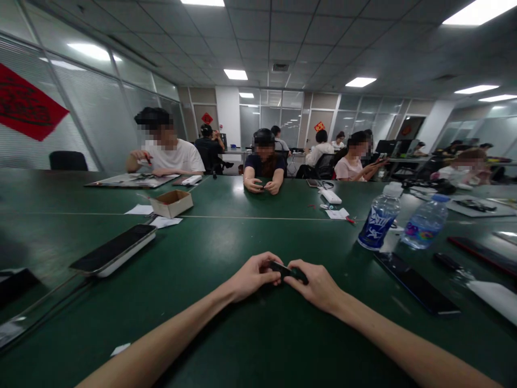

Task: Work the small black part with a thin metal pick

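Near the middle of the green table, my left hand (pixel 257 275) and my right hand (pixel 313 279) meet around a small dark elongated object (pixel 286 269). The left fingers pinch its left end, while the right thumb and fingers close on its right end. It looks slim, with a lighter stretch between the hands; much of it is covered by fingers, and I cannot make out its kind. Both forearms reach in from the bottom edge, just above the tabletop.
On the right stand a blue-labelled bottle (pixel 377 218) and a second water bottle (pixel 426 222), beside a dark phone (pixel 416 283). At left lie a black-screened phone on a white box (pixel 115 250) and an open cardboard box (pixel 173 203). Several people sit beyond the green table (pixel 226 334).
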Demonstrator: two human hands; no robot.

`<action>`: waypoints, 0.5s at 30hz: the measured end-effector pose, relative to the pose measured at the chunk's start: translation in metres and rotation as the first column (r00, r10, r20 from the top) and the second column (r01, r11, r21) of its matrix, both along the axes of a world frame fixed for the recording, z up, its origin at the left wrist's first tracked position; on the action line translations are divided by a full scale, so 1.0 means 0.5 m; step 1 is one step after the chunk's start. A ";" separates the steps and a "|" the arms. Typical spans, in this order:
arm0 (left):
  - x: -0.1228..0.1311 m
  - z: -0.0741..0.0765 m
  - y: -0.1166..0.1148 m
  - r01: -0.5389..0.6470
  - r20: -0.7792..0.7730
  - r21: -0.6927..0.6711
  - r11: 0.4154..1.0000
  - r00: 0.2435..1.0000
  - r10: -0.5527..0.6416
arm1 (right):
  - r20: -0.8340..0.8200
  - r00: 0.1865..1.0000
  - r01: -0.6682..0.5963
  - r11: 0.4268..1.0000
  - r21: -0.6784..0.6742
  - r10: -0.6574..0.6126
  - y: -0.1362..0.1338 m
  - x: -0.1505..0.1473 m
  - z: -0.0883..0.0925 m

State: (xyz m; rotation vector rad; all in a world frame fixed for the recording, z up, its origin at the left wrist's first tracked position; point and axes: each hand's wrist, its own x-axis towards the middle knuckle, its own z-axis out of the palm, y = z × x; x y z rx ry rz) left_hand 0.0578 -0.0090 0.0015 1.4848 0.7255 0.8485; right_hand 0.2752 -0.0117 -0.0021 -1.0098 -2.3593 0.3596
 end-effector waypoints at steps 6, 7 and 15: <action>0.004 -0.004 0.002 -0.051 0.071 -0.004 0.999 0.996 0.052 | -0.017 0.999 0.029 0.999 0.018 -0.029 0.002 0.003 0.000; 0.004 -0.005 0.002 -0.060 0.084 -0.012 0.998 0.995 0.061 | -0.015 0.999 0.041 0.999 0.024 -0.040 0.002 0.003 0.000; 0.003 -0.015 0.012 -0.134 0.291 -0.152 0.979 0.941 0.174 | -0.026 0.995 0.097 0.993 0.063 -0.095 0.006 0.002 -0.005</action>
